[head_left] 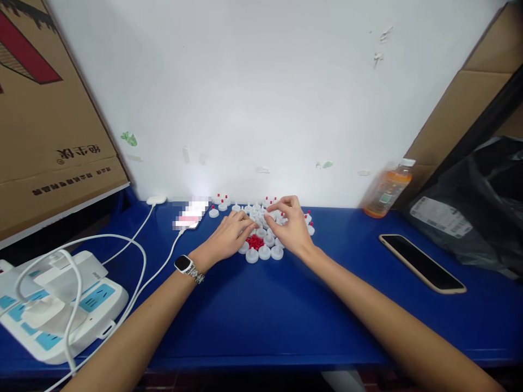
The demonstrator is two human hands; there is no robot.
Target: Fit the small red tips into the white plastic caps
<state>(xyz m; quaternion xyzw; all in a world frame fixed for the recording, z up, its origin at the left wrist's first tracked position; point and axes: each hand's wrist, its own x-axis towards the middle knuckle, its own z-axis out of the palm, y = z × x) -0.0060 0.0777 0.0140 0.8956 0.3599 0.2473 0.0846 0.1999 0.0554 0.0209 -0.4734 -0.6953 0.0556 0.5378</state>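
White wall at the far side, blue tabletop (261, 316) running the full width of the view. Big brown cardboard box (44, 109) leans far left, more cardboard and a black plastic bag (482, 207) on the right.

Near left: white power strip with light-blue sockets (61, 305), white cables looping off to a phone on charge (190, 215) by the wall. Right side: dark smartphone in a tan case (423, 263) lying flat, well apart from the work; orange drink bottle with white cap (388, 190) standing against the wall.

Centre far: cluster of small white round plastic caps (265, 251), some already carrying a red tip (308, 213), ringed around a little heap of loose red plastic beads (255, 241).

Left hand (229, 237), smartwatch on a metal band (186, 265) at the wrist, lies palm-down on the caps, fingers loosely together and pointing at the red heap; whether it grips anything can't be told. Right hand (290, 226) hovers just over the far caps, thumb and forefinger pinched close on something too small to make out, probably a bead or a cap.

Judgement: mid-assembly, seating red pieces into white caps. Next move likely needs a fine pinch, bead lined up over a cap's centre, left hand steadying that cap.
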